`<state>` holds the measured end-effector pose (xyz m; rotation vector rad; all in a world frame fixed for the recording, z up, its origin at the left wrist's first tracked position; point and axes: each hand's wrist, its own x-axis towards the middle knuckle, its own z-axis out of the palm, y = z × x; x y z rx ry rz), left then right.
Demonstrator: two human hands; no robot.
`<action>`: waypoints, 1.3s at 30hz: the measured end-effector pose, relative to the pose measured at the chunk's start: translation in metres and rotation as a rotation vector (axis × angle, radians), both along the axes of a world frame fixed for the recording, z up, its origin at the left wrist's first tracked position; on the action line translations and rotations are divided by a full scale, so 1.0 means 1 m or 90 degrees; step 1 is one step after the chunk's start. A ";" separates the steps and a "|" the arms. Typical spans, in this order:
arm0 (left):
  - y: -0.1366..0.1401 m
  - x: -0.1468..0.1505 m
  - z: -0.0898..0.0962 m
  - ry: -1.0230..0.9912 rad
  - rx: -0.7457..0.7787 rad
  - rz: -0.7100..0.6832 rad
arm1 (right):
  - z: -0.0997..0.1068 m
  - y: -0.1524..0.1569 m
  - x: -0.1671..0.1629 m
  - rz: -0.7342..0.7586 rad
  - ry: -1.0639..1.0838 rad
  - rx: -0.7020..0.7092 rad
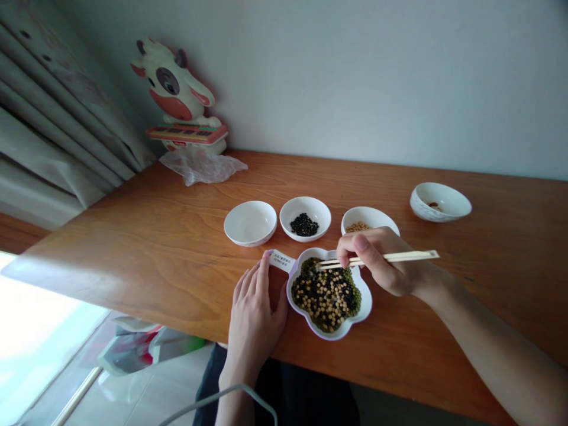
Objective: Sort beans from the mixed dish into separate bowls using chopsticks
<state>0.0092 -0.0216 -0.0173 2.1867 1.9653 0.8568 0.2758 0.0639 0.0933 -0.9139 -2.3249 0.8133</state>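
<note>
A flower-shaped white dish (364, 307) near the table's front edge is full of mixed black, green and yellow beans. My right hand (381, 260) holds a pair of wooden chopsticks (399, 257), their tips over the far side of the dish. My left hand (255, 307) rests flat on the table, fingers apart, touching the dish's left rim beside its paper label (281, 260). Behind the dish stand three small white bowls: one with nothing in it (249, 222), one with black beans (305, 218), one with yellow beans (370, 220), partly hidden by my right hand.
A fourth white bowl (439, 201) sits at the far right. A cow-shaped toy (180, 97) and a crumpled plastic bag (202, 165) stand at the back left by the wall. Curtains hang on the left. The wooden table (133, 236) ends close to my body.
</note>
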 end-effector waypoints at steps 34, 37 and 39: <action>0.000 0.000 0.000 -0.004 0.002 -0.002 | -0.001 0.001 -0.002 -0.004 0.001 -0.004; 0.001 0.000 0.000 -0.008 0.008 -0.006 | -0.001 0.002 0.000 0.002 0.012 -0.020; 0.001 0.000 0.000 -0.008 0.007 -0.006 | -0.002 0.002 0.000 0.005 0.018 -0.024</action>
